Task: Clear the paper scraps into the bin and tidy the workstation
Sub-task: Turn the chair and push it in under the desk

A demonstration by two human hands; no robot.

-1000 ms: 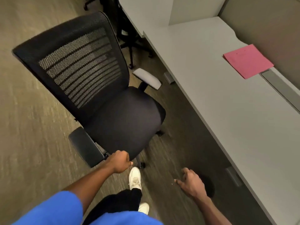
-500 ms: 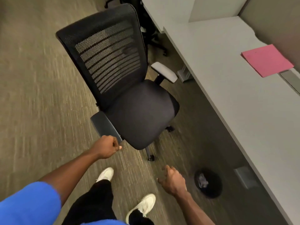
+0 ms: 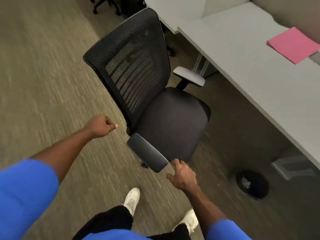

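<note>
A black mesh-backed office chair stands on the carpet beside the grey desk. My left hand is a closed fist in the air, left of the chair's back, touching nothing. My right hand has its fingers spread and sits just below the near armrest, at the seat's front edge; whether it touches is unclear. A round black bin holding crumpled paper scraps stands on the floor under the desk edge, right of my right hand.
A pink folder lies on the desk at the far right. A second black chair's base shows at the top. A grey bracket hangs under the desk near the bin. My white shoes are on the carpet.
The chair has swung round and moved toward the desk. My left hand has let go of the armrest and drawn back to the left. My right hand has risen to the near armrest.
</note>
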